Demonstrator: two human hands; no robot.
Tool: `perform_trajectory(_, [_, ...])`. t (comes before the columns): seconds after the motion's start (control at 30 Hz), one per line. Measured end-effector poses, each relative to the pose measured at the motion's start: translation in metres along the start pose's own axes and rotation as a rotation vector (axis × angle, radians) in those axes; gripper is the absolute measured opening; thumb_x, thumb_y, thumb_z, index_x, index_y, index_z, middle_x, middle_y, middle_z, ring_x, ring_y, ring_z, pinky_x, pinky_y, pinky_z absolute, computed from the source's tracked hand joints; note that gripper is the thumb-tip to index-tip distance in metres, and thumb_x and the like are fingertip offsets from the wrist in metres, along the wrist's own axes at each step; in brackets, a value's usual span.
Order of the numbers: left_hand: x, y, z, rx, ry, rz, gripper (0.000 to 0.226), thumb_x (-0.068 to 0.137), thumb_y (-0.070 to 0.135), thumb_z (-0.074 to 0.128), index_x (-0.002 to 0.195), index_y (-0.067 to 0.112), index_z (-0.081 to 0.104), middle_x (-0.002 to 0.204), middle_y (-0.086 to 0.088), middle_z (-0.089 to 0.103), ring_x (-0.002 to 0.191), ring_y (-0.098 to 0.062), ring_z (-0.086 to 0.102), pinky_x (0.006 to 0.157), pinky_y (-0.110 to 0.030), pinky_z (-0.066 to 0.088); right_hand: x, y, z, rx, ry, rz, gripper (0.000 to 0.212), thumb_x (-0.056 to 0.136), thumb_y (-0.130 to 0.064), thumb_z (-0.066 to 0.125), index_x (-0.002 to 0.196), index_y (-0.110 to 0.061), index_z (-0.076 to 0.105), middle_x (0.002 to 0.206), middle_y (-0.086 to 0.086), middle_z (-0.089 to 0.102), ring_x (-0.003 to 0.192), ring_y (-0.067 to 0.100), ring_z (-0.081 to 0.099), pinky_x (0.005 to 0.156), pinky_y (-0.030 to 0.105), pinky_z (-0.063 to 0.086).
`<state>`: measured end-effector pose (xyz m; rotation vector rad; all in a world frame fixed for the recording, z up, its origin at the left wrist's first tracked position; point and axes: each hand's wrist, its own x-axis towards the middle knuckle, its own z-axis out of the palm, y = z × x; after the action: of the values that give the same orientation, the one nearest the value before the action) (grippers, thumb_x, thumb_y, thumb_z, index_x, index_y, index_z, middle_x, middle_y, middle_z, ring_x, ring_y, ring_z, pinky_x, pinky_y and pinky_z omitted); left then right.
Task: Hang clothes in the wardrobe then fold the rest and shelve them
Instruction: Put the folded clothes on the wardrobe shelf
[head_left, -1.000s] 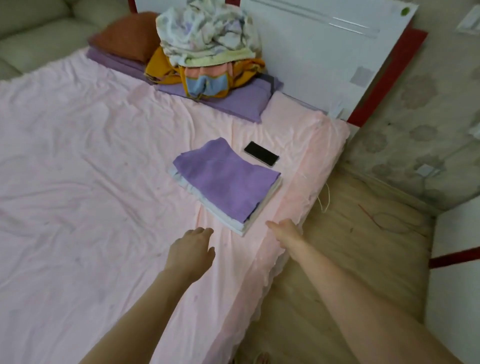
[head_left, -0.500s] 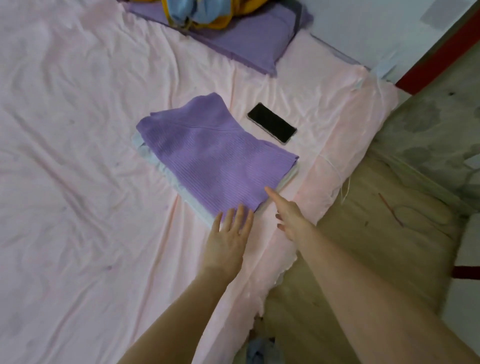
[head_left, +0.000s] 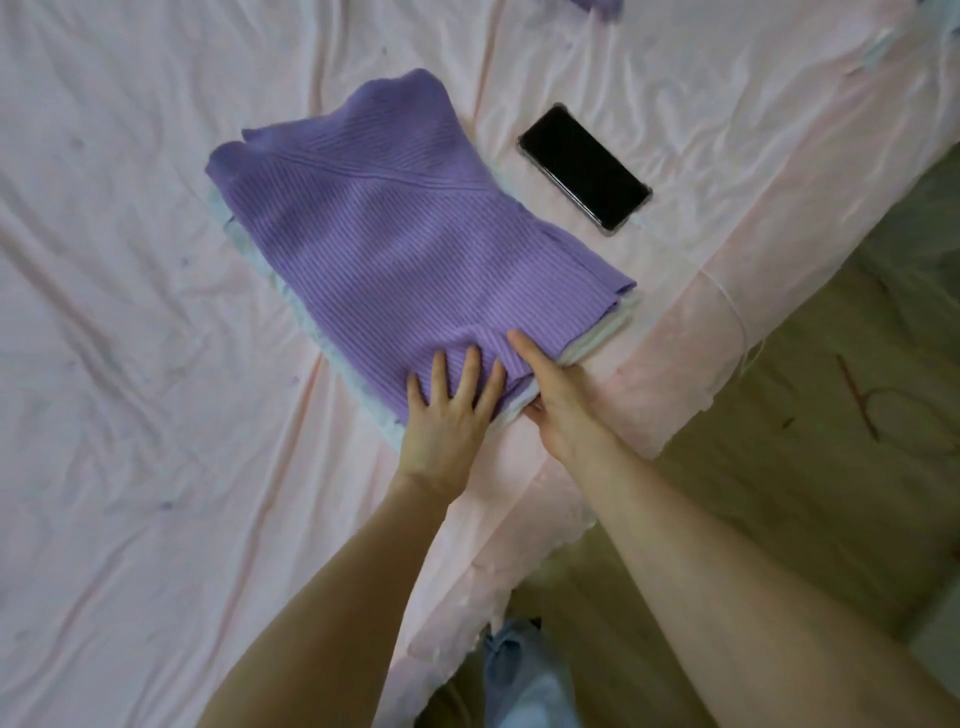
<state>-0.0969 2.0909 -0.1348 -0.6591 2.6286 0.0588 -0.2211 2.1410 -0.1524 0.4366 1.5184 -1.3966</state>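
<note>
Spreading across nearly everything in view is the bed, its wrinkled pink sheet (head_left: 130, 312) running out to a corner at the right where the fabric drops over the mattress edge. Beyond that edge lies the wooden floor (head_left: 779, 493), with a thin reddish cord (head_left: 857, 400) lying loose on it.

Near that corner of the bed sits the stack of folded clothes (head_left: 415, 244). A ribbed purple knit is on top, and pale white layers (head_left: 597, 338) peek out beneath it along the near and right edges. How many pieces lie underneath cannot be told.

Just beside the stack, toward the far right, a black phone (head_left: 584, 166) in a clear case lies face up on the sheet, apart from the clothes and not touching them.

Both bare forearms reach in from below. The left hand (head_left: 449, 410) lies flat on the near corner of the purple knit, fingers straight and spread, pressing down and gripping nothing. The right hand (head_left: 558, 400) is at the stack's near right edge: its thumb rests on top of the purple knit while its fingers go in under the pale layers, so it grips that edge of the stack between them.

At the bottom edge, between the arms, a bit of light blue fabric (head_left: 519, 670) shows, too blurred to identify.
</note>
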Motion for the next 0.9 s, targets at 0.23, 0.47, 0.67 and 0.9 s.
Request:
perform_trajectory(0.23, [-0.003, -0.026, -0.034, -0.332, 0.065, 0.094, 0.062, 0.080, 0.009, 0.055, 0.139, 0.021, 0.042, 0.141, 0.001, 0.043, 0.122, -0.033, 0.047, 0.079, -0.046, 0.055, -0.016, -0.013, 0.019, 0.026, 0.026, 0.092, 0.083, 0.045, -0.043, 0.089, 0.115, -0.007, 0.065, 0.107, 0.011, 0.071, 0.092, 0.027, 0.071, 0.074, 0.041, 0.060])
perform_trajectory(0.47, [-0.078, 0.026, -0.067, -0.535, -0.064, 0.121, 0.066, 0.078, 0.011, 0.056, 0.141, 0.022, 0.042, 0.144, 0.002, 0.042, 0.122, -0.026, 0.049, 0.093, -0.037, 0.047, -0.068, 0.003, -0.021, -0.063, 0.283, -0.033, 0.089, 0.035, -0.036, 0.097, 0.110, -0.002, 0.065, 0.105, 0.007, 0.071, 0.093, 0.025, 0.070, 0.084, 0.043, 0.057])
perform_trajectory(0.67, [-0.102, 0.011, -0.095, -0.922, -0.236, 0.249, 0.063, 0.082, 0.028, 0.072, 0.139, 0.018, 0.049, 0.135, 0.001, 0.054, 0.116, -0.014, 0.052, 0.095, -0.017, 0.037, -0.128, -0.009, -0.035, -0.241, 0.420, -0.074, 0.055, 0.063, -0.009, 0.085, 0.111, 0.002, 0.061, 0.106, 0.011, 0.069, 0.087, 0.026, 0.067, 0.079, 0.037, 0.056])
perform_trajectory(0.9, [-0.036, -0.134, -0.110, -0.897, 0.149, -0.444, 0.032, 0.094, 0.026, 0.054, 0.121, 0.011, 0.060, 0.118, -0.007, 0.065, 0.109, -0.026, 0.061, 0.092, -0.034, 0.046, -0.134, -0.029, 0.078, -0.805, 0.416, -0.217, 0.086, 0.075, -0.033, 0.074, 0.141, -0.014, 0.023, 0.124, 0.016, 0.055, 0.102, 0.037, 0.061, 0.080, 0.037, 0.047])
